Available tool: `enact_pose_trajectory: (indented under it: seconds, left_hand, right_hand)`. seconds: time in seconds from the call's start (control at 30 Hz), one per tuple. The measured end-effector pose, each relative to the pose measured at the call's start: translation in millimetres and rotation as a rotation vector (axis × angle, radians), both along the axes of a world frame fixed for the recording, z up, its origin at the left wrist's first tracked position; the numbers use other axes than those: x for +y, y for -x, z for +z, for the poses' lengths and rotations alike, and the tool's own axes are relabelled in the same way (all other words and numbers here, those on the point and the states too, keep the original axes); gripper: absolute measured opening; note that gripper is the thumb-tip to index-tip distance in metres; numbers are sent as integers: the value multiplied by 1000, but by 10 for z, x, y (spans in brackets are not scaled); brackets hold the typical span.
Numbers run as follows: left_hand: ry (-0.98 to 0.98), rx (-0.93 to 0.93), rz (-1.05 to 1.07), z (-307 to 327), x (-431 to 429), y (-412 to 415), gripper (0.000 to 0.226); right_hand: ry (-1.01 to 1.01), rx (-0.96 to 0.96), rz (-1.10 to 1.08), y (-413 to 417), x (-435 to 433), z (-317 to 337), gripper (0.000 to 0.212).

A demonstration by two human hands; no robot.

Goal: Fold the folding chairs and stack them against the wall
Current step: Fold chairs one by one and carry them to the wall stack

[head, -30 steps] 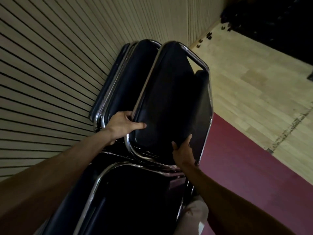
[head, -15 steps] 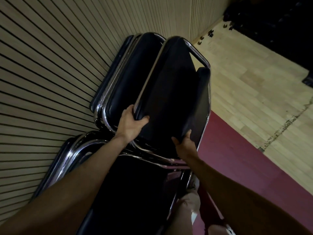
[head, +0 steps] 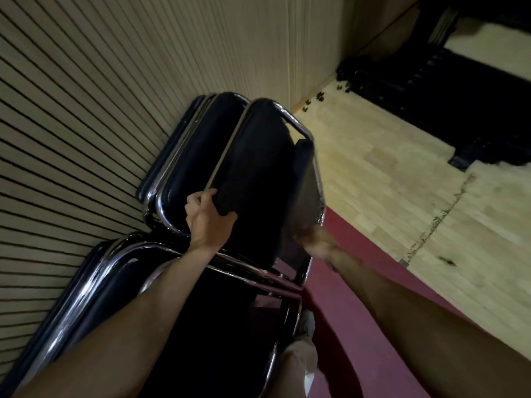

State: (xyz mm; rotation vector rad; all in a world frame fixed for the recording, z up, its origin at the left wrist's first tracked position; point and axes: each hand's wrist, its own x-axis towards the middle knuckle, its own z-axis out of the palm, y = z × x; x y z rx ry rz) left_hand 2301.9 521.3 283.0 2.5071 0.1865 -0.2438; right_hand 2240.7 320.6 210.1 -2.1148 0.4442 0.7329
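Observation:
A folded black chair with a chrome tube frame [head: 258, 168] leans tilted toward the slatted wall [head: 100, 81]. It rests against other folded chairs [head: 189, 156] stacked there. My left hand [head: 207, 219] grips its near left corner, fingers wrapped over the padded edge. My right hand [head: 316, 245] is blurred at the chair's near right corner, by the chrome tube; its grip is unclear. A second stack of folded chairs [head: 94, 282] leans on the wall closer to me, under my left forearm.
A dark red mat [head: 359, 311] lies on the floor to the right of the chairs, then pale wood flooring [head: 388, 182]. A dark row of more chairs [head: 445, 90] fills the far right corner. My trouser leg [head: 301, 360] shows beside the near stack.
The chair has tipped closer to the stack at the wall. My left hand slid along its corner with it. My right hand dropped to the right corner and is now blurred by motion.

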Motion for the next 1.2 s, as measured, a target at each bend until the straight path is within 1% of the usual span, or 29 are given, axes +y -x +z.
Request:
enact_pose_trajectory:
  seconds: [0.03, 0.1, 0.13, 0.23, 0.33, 0.37, 0.4, 0.43, 0.47, 0.53, 0.63, 0.77, 0.83, 0.9, 0.97, 1.0, 1.1, 1.2]
  left_hand:
    - [6, -22, -2, 58, -116, 113, 59]
    - [52, -37, -12, 111, -308, 291, 56]
    - [85, -16, -38, 149, -425, 407, 54]
    - [138, 124, -191, 270, -823, 834, 44]
    - [178, 174, -321, 431, -1312, 1307, 36]
    - [184, 157, -378, 520, -1602, 1569, 32]
    - [181, 144, -413, 585, -1763, 1712, 27]
    - [207, 133, -475, 645, -2059, 1968, 23]
    - [238, 147, -529, 729, -2311, 2203, 20]
    - [292, 207, -636, 860, -2920, 2712, 19]
    - [360, 250, -785, 991, -3722, 3405, 17]
    - [434, 355, -1028, 1132, -4780, 4543, 14]
    - [456, 405, -1132, 1151, -5197, 5053, 14]
    - [447, 450, -1261, 1192, -5540, 5528, 14]
    - [389, 497, -1450, 1245, -5923, 6067, 14]
    - [370, 491, -1515, 1292, -6038, 6207, 15]
    - [398, 456, -1713, 1392, -6571, 6781, 16]
    - [464, 503, -1814, 1384, -7064, 7185, 16]
  right_hand:
    - [7, -5, -15, 131, -132, 75, 21]
    - [-23, -23, -56, 363, -345, 167, 22]
    - [-38, -44, -74, 492, -461, 207, 24]
    - [-80, -60, -158, 926, -822, 332, 33]
    - [-144, -96, -223, 1410, -1183, 521, 26]
    - [-153, -116, -260, 1730, -1405, 650, 23]
    - [-196, -124, -282, 1884, -1514, 730, 23]
    - [-215, -141, -336, 2217, -1755, 833, 24]
    - [-235, -161, -395, 2502, -1946, 924, 25]
    - [-224, -200, -525, 3182, -2414, 1053, 18]
    - [-158, -250, -715, 4156, -3005, 1205, 12]
    - [-72, -303, -1043, 5573, -3640, 1356, 23]
    - [-29, -322, -1188, 6174, -3828, 1412, 24]
    - [35, -334, -1314, 6722, -3947, 1487, 23]
    - [102, -350, -1454, 7323, -4033, 1561, 24]
    - [112, -353, -1484, 7485, -4064, 1576, 24]
    - [150, -334, -1617, 8083, -4237, 1622, 32]
    - [205, -324, -1687, 8464, -4543, 1628, 38]
